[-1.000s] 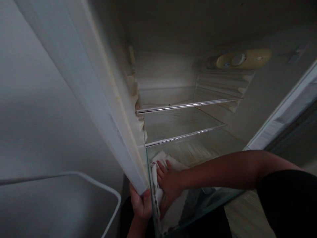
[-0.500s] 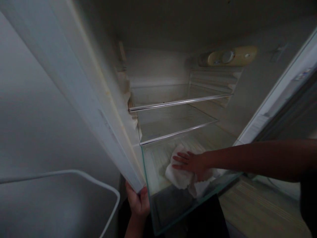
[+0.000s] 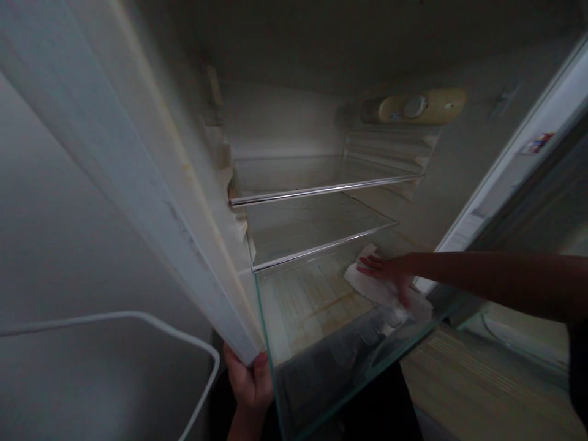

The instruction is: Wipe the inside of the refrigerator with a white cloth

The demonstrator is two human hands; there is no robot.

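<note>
A white cloth (image 3: 374, 288) lies on a glass shelf (image 3: 321, 300) that juts out of the fridge. My right hand (image 3: 388, 275) rests on the cloth with its fingers spread, pressing it against the right part of the glass. At the lower left, my left hand (image 3: 250, 376) grips the bottom end of the fridge's white front edge (image 3: 220, 288), beside the shelf's left corner. Its fingertips are partly hidden behind that edge.
Two more shelves with metallic front trims (image 3: 326, 191) sit further in. A yellowed control unit (image 3: 413, 107) is on the right inner wall. A white cable (image 3: 138, 315) curves at left; a ribbed panel (image 3: 487, 386) lies at lower right.
My right hand and the cloth have moved right across the glass, uncovering its middle. My left hand still holds the fridge edge. The view has shifted slightly.
</note>
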